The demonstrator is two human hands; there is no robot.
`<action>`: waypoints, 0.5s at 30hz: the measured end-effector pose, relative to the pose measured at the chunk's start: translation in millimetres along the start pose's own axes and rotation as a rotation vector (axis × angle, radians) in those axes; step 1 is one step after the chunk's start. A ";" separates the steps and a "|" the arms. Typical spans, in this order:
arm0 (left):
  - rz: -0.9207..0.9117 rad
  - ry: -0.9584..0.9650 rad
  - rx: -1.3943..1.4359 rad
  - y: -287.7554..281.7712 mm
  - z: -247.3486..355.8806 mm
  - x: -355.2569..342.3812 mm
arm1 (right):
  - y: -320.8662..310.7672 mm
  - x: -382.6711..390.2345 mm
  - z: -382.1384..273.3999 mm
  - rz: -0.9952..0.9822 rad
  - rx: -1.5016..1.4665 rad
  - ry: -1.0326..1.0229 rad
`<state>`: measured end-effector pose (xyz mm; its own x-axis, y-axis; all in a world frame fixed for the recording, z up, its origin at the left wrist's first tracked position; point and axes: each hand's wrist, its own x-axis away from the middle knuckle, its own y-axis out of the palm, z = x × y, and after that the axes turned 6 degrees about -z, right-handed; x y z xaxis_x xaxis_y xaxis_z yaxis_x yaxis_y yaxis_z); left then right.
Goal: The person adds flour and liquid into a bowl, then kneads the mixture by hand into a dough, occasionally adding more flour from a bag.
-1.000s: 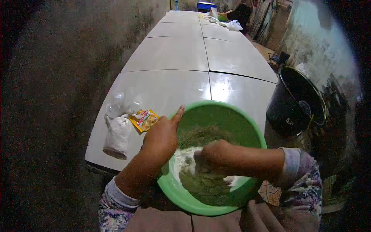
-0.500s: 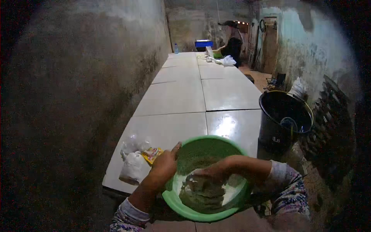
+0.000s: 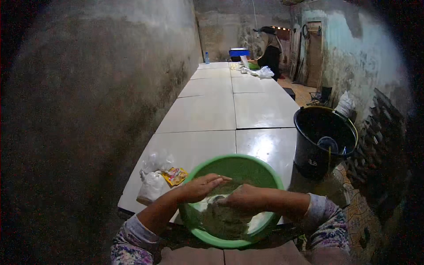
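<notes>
Can make out a short row of pale characters on the black bucket, low on the near side of its outer wall, small and blurred. Can also spot red and pale printing on the small yellow packet, lying on the bench, too small and unclear to read.

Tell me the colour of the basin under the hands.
The basin is green; it shows best in the head view.
</notes>
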<state>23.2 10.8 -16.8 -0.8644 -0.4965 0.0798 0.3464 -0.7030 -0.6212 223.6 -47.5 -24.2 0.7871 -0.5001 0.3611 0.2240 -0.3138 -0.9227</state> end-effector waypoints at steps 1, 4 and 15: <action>-0.145 -0.068 0.396 2.0 4.9 -1.5 | -4.7 4.6 1.3 0.027 0.045 -0.004; -0.203 0.089 0.221 13.6 -8.1 0.8 | -23.2 16.1 -0.5 0.135 -0.084 0.082; -0.013 -0.145 0.190 26.2 -7.6 7.1 | -2.0 14.1 10.9 0.613 -0.322 0.326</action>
<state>23.4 -7.2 -38.4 -0.8127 -0.5447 0.2069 0.4094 -0.7865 -0.4624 240.5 -45.1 -18.7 0.4961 -0.8577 -0.1353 -0.4159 -0.0980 -0.9041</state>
